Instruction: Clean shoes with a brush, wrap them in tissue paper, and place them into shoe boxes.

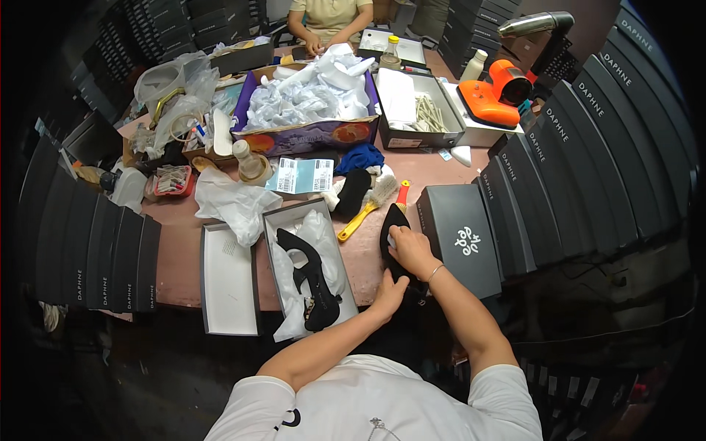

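A black pointed shoe (396, 217) lies at the table's front edge, its toe pointing away from me. Around its rear part my left hand (390, 293) is closed, thumb on the side. My right hand (413, 251) is closed over the shoe's opening, where a bit of white shows under the fingertips. To the left, an open shoe box (348, 282) holds a second black shoe (318, 283) on white tissue paper (321, 239). Beside that box lies its lid (230, 290), with the pale inside up.
Stacked dark shoe boxes (515, 213) stand close on the right, more (103, 250) on the left. Beyond the shoe lie a yellow-handled brush (360, 219) and dark cloths. A purple carton (309, 136) of crumpled paper sits farther back. Opposite, another person's hands (323, 45) are at the table.
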The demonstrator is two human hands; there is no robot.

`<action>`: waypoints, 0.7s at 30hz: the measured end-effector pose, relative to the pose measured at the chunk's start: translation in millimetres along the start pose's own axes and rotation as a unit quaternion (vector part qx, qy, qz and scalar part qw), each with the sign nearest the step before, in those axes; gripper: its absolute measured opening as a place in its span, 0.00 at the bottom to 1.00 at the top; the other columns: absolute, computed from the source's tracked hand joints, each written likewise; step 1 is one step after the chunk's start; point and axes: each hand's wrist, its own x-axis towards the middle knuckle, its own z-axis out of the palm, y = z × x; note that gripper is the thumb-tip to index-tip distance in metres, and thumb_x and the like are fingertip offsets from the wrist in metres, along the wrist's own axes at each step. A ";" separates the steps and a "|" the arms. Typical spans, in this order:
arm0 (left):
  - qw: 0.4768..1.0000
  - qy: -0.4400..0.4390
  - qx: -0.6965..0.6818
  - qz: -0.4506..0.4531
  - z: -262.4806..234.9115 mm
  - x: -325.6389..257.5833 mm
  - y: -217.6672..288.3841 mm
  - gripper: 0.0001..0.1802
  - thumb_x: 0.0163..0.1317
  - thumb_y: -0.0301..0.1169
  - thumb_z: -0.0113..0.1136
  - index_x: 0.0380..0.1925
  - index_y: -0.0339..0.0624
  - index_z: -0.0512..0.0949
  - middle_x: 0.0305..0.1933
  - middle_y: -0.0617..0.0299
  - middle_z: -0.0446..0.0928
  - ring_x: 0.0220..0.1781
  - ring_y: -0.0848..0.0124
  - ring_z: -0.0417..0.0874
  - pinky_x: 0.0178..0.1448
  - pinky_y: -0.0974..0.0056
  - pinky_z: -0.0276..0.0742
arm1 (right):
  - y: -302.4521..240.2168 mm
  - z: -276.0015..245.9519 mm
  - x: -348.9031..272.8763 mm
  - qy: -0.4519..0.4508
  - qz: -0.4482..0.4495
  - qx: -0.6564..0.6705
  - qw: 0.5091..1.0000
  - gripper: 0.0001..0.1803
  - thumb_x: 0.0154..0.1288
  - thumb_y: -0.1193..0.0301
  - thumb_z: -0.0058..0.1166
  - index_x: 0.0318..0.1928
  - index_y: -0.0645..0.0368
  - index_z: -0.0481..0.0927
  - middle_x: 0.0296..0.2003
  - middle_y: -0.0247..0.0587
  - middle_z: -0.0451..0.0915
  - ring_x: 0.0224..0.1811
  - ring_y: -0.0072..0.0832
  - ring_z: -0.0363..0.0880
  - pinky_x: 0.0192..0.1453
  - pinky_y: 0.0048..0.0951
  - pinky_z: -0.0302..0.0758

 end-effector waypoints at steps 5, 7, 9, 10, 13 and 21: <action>0.999 -0.031 0.001 -0.010 -32.2 -22.8 81.7 0.18 0.63 0.33 0.49 0.50 0.34 0.71 0.35 0.62 0.74 0.34 0.76 0.73 0.39 0.69 0.72 | -9.0 -27.2 6.0 0.003 -0.040 -0.029 0.999 0.12 0.53 0.71 0.61 0.40 0.55 0.78 0.34 0.44 0.76 0.40 0.41 0.78 0.43 0.42 0.73; 0.999 -0.048 0.000 -0.008 -39.6 -27.9 91.4 0.21 0.63 0.34 0.49 0.52 0.32 0.69 0.36 0.58 0.75 0.37 0.73 0.75 0.42 0.67 0.72 | -12.0 -31.4 8.6 0.029 -0.035 -0.109 0.993 0.17 0.51 0.70 0.64 0.44 0.55 0.80 0.38 0.40 0.74 0.44 0.36 0.73 0.44 0.35 0.66; 0.997 -0.074 -0.024 -0.025 -47.5 -31.6 100.3 0.26 0.63 0.36 0.49 0.57 0.29 0.67 0.42 0.49 0.77 0.42 0.65 0.78 0.49 0.62 0.73 | -11.6 -43.5 6.7 0.041 -0.063 -0.031 0.997 0.17 0.50 0.70 0.66 0.42 0.55 0.80 0.39 0.39 0.73 0.45 0.36 0.72 0.45 0.36 0.67; 0.998 -0.066 -0.007 0.015 -49.9 -36.7 105.1 0.27 0.63 0.36 0.49 0.59 0.29 0.66 0.45 0.48 0.77 0.44 0.64 0.78 0.51 0.62 0.72 | -12.8 -48.4 7.5 0.050 -0.078 0.011 0.996 0.17 0.49 0.70 0.67 0.42 0.56 0.80 0.40 0.39 0.73 0.45 0.37 0.71 0.45 0.37 0.67; 0.989 -0.054 0.073 0.118 -58.9 -50.6 110.3 0.32 0.65 0.36 0.50 0.64 0.27 0.59 0.54 0.41 0.75 0.55 0.57 0.78 0.61 0.61 0.69 | -18.5 -51.4 5.7 0.167 -0.017 0.151 0.974 0.36 0.44 0.71 0.71 0.57 0.56 0.71 0.48 0.46 0.73 0.58 0.44 0.67 0.62 0.41 0.65; 0.984 -0.067 0.088 0.137 -79.8 -99.2 141.2 0.34 0.65 0.33 0.50 0.66 0.25 0.55 0.52 0.42 0.74 0.54 0.60 0.76 0.58 0.63 0.70 | -37.7 -47.7 9.9 0.151 0.071 0.324 0.931 0.48 0.47 0.75 0.68 0.69 0.63 0.58 0.51 0.58 0.78 0.51 0.39 0.81 0.56 0.31 0.75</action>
